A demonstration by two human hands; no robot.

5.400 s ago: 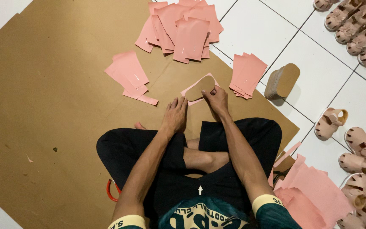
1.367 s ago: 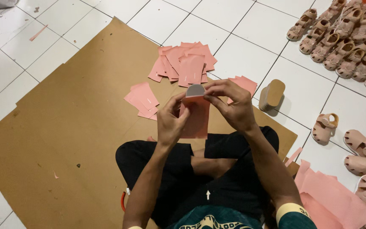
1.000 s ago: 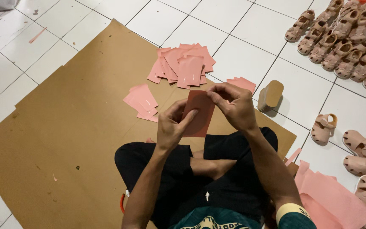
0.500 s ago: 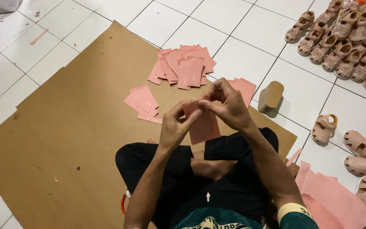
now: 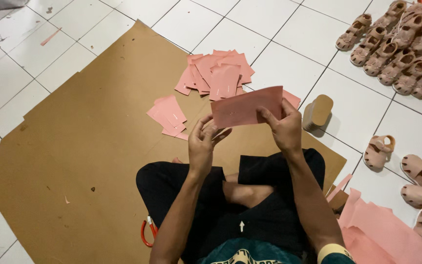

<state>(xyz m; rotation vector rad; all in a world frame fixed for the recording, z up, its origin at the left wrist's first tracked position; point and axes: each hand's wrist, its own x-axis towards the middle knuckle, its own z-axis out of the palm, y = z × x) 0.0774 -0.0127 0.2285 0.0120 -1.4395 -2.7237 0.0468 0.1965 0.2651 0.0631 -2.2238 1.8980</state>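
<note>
Floor: white tiles (image 5: 269,29) are showing around a large brown cardboard sheet (image 5: 89,146), where a person is sitting cross-legged.
Scissors: red handles (image 5: 146,233) are poking out beside the person's left knee, on the cardboard.
Small pink stack: a few cut pink pieces (image 5: 168,115) are lying on the cardboard, left of the hands.
Large pink pile: many more cut pink pieces (image 5: 218,73) are lying fanned out at the cardboard's far edge.
Left hand: the left hand (image 5: 204,142) is pinching the lower left corner of a pink sheet (image 5: 245,107), fingers half curled.
Pink sheet: it is being held up in the air, above the lap.
Right hand: the right hand (image 5: 284,128) is gripping the sheet's right edge, thumb in front.
Wooden block: a tan block (image 5: 317,112) is standing on the tiles, right of the hands.
Sandals: rows of pinkish-tan sandals (image 5: 401,49) are lying along the right.
Uncut material: larger pink sheets (image 5: 391,234) are lying at lower right.
Progress: judging by the piles, many pieces are cut; uncut material is waiting.
</note>
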